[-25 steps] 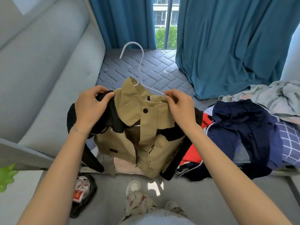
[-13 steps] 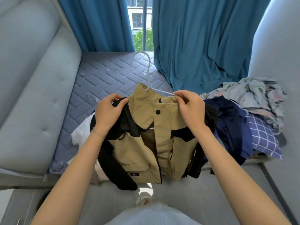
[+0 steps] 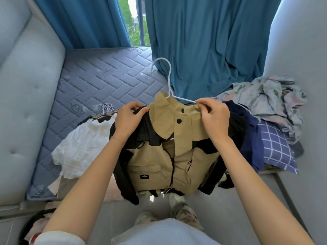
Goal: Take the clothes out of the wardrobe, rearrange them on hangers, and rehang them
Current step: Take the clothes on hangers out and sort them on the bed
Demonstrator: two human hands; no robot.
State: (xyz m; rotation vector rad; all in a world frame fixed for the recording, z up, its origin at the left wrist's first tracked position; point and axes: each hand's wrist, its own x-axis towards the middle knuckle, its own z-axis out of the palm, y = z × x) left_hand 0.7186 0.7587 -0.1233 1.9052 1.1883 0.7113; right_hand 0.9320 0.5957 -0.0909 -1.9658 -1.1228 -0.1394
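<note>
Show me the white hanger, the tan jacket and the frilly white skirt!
white hanger (image 3: 170, 76): head view, on the wire neck below the hook.
tan jacket (image 3: 150, 156): head view, on the front panel above the pocket.
frilly white skirt (image 3: 79, 147): head view, on the middle of its fabric.

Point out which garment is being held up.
The khaki-and-black jacket on the white wire hanger, gripped by left hand and right hand. The white frilly garment and navy garment lie on the bed.

Teal curtains (image 3: 203, 41) part over a daylit window (image 3: 136, 23) behind a quilted mattress (image 3: 99, 76).
</note>
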